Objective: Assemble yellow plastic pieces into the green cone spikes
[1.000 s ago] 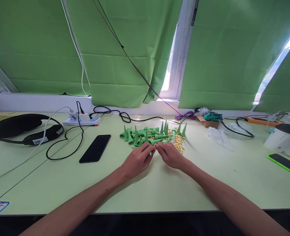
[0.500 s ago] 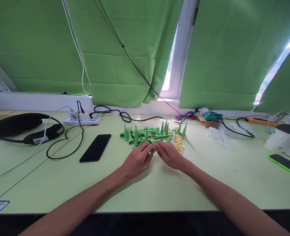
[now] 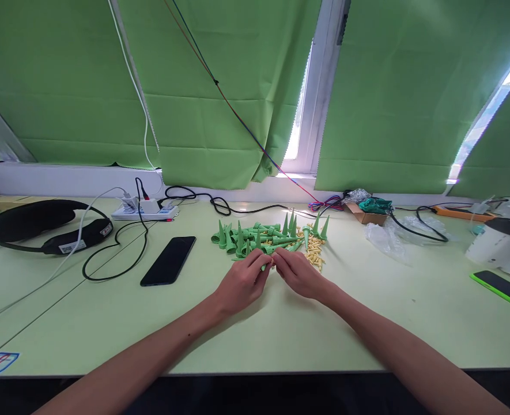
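My left hand [image 3: 242,281] is closed, its fingertips pinched on a green cone-shaped plastic piece [image 3: 263,267], of which only a bit shows. Against it, fingertips meeting, is my right hand [image 3: 301,274], also in a pinch; what sits between its fingers is too small and hidden to make out. Just beyond both hands lies a pile of green cone-shaped pieces [image 3: 255,234], some standing on their wide ends and others lying down. Small pale-yellow pegs [image 3: 315,251] are heaped at the pile's right side, partly behind my right hand.
On the left are a black phone [image 3: 168,261], a black neckband device [image 3: 79,235], cables and a power strip [image 3: 144,212]. To the right stand a small cardboard box [image 3: 366,214], clear plastic bags [image 3: 386,242], a white container [image 3: 499,245] and a green-edged phone [image 3: 503,291].
Both hands stay in the same place with their fingertips together. The pile looks the same; only a very slight shift of the view shows.
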`<state>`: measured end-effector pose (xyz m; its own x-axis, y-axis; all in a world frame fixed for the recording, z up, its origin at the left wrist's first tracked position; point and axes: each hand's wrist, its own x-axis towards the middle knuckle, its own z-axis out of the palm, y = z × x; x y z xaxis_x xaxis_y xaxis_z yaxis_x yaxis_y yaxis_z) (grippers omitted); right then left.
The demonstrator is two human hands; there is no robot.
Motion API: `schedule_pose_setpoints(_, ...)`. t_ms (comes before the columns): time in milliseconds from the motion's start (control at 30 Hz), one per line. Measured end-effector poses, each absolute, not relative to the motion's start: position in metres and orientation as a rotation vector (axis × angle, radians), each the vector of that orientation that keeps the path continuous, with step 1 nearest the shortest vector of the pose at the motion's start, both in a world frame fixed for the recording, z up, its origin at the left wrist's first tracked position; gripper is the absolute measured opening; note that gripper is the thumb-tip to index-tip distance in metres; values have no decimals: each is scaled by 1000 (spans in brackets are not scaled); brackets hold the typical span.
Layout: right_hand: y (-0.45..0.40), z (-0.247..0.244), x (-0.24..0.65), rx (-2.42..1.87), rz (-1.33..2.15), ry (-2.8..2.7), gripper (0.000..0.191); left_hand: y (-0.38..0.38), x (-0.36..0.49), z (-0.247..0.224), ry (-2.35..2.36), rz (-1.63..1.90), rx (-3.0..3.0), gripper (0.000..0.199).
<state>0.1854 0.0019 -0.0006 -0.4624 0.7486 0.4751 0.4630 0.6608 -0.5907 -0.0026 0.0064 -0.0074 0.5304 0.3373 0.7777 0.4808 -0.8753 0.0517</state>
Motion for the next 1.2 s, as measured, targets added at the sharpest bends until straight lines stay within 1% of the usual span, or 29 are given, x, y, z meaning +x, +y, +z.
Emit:
schedule_pose_setpoints(367, 6, -4, 186, -933, 436, -2141, 33, 5, -1, -7, -709, -1291, -2615, 10)
schedule_pose_setpoints(733, 6, -6, 185, -961, 399, -2130, 36, 8, -3, -12, -678, -1196, -2562, 12)
schedule_pose_setpoints(867, 5, -5, 183, -994, 454, -2097, 40, 9, -3, -13, -671, -1174, -2563, 13)
schedule_pose_setpoints(1033, 5, -3, 180, -1082, 648, -2033, 49, 10, -4, -16, -699, -1074, -2559, 16)
schedule_pose_setpoints(1200, 8, -5, 179, -1135, 763, -1993, 52, 11, -5, -18, -735, -981, -2566, 16)
